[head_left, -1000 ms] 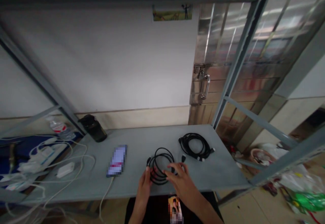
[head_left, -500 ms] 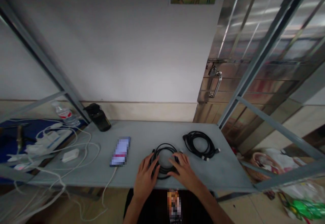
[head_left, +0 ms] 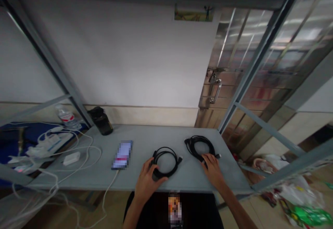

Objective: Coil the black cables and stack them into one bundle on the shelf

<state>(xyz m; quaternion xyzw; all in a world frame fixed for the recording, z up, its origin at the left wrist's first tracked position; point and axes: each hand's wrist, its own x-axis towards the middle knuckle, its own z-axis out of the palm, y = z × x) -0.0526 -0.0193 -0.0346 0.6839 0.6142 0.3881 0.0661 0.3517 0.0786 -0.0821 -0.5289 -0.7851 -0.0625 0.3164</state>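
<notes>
A coiled black cable (head_left: 169,173) lies near the front middle of the grey table (head_left: 145,135). My left hand (head_left: 148,179) rests at its left side, thumb and fingers spread apart around the edge of the coil. To the right lies a second, thicker coil of black cable (head_left: 212,145). My right hand (head_left: 212,168) touches its lower edge, with the fingertips over the cable ends there; the fingers are bent and whether they pinch anything is hard to see.
Left of the coils lies a phone (head_left: 122,155) on a white cable. Behind it stands a black bottle (head_left: 102,121). A white adapter (head_left: 71,158) and tangled white cables cover the left end. Metal posts (head_left: 257,66) rise at both sides.
My right hand has left the middle coil and moved right to the second coil. My left hand stays by the middle coil. The view has shifted slightly.
</notes>
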